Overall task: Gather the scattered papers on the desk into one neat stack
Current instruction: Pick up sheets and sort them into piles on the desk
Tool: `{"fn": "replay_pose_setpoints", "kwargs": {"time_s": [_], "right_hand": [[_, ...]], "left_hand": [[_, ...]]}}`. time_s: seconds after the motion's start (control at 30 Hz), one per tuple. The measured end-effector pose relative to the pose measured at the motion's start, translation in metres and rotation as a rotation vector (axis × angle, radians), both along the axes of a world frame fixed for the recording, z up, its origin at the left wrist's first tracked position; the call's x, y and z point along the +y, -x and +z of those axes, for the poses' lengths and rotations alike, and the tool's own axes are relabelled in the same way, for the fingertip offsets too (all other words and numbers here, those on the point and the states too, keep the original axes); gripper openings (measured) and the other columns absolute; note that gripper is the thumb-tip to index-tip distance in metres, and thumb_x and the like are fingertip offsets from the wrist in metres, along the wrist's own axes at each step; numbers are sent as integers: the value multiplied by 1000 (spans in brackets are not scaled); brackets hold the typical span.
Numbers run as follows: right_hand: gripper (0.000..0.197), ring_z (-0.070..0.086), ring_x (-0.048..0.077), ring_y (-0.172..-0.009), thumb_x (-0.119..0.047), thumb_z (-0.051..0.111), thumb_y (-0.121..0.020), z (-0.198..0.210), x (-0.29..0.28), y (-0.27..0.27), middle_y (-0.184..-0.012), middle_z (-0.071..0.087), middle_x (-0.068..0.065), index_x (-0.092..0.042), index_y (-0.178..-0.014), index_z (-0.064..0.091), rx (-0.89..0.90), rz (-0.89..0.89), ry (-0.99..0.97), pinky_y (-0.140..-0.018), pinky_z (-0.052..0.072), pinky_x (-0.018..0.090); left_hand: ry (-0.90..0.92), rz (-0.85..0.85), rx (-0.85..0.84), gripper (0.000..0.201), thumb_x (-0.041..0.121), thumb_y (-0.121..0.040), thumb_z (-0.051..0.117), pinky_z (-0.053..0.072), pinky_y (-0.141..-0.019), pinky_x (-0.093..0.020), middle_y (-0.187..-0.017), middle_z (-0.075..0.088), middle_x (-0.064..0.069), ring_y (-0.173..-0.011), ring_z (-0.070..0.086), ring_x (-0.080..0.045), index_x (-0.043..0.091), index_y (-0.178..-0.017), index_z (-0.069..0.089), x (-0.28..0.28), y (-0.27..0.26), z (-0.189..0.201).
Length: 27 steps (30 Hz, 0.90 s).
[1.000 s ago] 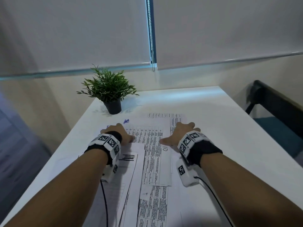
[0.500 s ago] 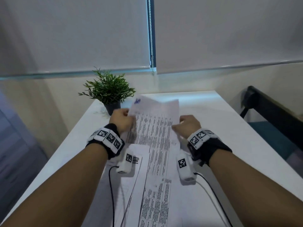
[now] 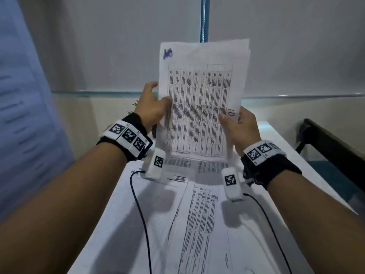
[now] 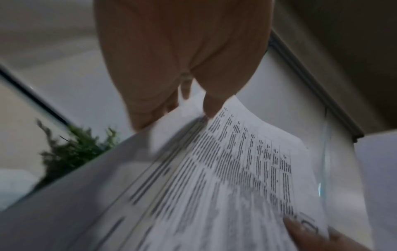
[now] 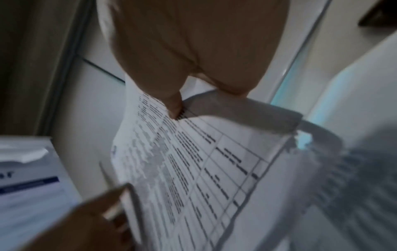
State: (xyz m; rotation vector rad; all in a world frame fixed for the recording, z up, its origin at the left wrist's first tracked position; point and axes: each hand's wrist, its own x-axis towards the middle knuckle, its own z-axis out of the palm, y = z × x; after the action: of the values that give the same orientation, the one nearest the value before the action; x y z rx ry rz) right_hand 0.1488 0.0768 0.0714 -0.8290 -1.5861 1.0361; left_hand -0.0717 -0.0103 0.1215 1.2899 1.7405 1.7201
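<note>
A bundle of printed sheets (image 3: 201, 99) stands upright above the desk, its top page carrying a table of text and a blue scribble at the upper left. My left hand (image 3: 153, 104) grips the bundle's left edge, thumb on the front. My right hand (image 3: 236, 123) pinches the right edge, thumb on the printed face. The same sheets (image 4: 225, 178) fill the left wrist view, blurred, and the sheets (image 5: 193, 161) show under my right thumb in the right wrist view. More printed papers (image 3: 199, 218) lie overlapping on the white desk (image 3: 276, 155) below my wrists.
A small potted plant (image 3: 134, 107) peeks out behind my left hand at the back of the desk. A dark chair back (image 3: 331, 147) stands off the desk's right edge. Window blinds (image 3: 118, 46) hang behind. Thin black cables (image 3: 142, 214) trail from both wrists over the papers.
Both hands have lifted the sheets from flat on the desk to upright in the air, raising them higher and closer to the head camera. The plant is now mostly hidden.
</note>
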Motion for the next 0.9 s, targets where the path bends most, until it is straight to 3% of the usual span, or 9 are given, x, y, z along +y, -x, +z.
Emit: {"fn": "replay_pose_setpoints", "kwargs": {"time_s": [0.07,0.2,0.27,0.37,0.43,0.5,0.57,0.77,0.9], "right_hand": [[19,70,16,-86,-11,71,-92,-5,-19,15,-96,76,0,-13,-111,72,-71,78,177,-83,57,37],[38,77,41,-95,-14,83,-74,-36,-62,36,-110,77,25,1,-106,69,-498,310,444,-89,60,60],[18,75,34,-78,-4,79,-85,-60,-78,40,-107,76,31,1,-92,64,-598,362,516,-77,65,43],[28,67,28,-72,-8,77,-88,-87,-84,40,-101,77,28,8,-108,69,-798,324,409,-72,61,40],[34,64,22,-75,-23,77,-88,-91,-69,32,-96,77,14,2,-110,71,-950,234,245,-68,55,30],[25,56,15,-64,-32,75,-90,-88,-48,15,-78,63,3,-9,-87,68,-993,152,238,-53,44,23],[37,49,13,-57,-39,74,-89,-87,-22,-4,-69,53,0,-14,-69,54,-1045,19,256,-48,37,24],[47,51,25,-88,-48,76,-84,-91,27,-34,-97,56,11,-7,-93,55,-1101,-82,317,-78,41,30],[50,52,23,-66,-53,72,-87,-92,45,-21,-73,55,6,-9,-72,55,-1091,-9,333,-62,41,28]], "left_hand": [[211,-32,96,52,2,-92,63,61,-67,-36,-112,69,-3,-94,72,-25,21,-137,44,-16,18,-16],[785,42,584,30,20,-84,65,63,-82,-40,-109,76,-14,-95,74,-32,6,-110,67,-55,55,-61],[1032,89,733,35,17,-90,59,56,-86,-31,-122,71,-19,-109,70,-33,-1,-120,64,-86,60,-88],[1286,156,738,49,15,-97,59,46,-99,-31,-140,60,-18,-129,59,-30,-1,-142,51,-120,63,-136],[1341,176,739,55,21,-96,61,46,-102,-32,-143,58,-17,-130,58,-29,-1,-145,48,-128,65,-144],[1349,172,771,60,32,-95,61,50,-95,-33,-141,59,-16,-119,61,-29,1,-144,49,-124,67,-133],[1263,191,836,61,42,-95,55,51,-88,-33,-134,61,-15,-110,61,-29,5,-143,47,-110,65,-120],[1033,79,779,66,48,-98,53,35,-116,-36,-160,41,-4,-145,42,-27,19,-155,40,-32,27,-104],[1048,117,720,65,52,-100,43,39,-113,-39,-156,46,-11,-141,45,-32,12,-150,46,10,27,-116]]}}
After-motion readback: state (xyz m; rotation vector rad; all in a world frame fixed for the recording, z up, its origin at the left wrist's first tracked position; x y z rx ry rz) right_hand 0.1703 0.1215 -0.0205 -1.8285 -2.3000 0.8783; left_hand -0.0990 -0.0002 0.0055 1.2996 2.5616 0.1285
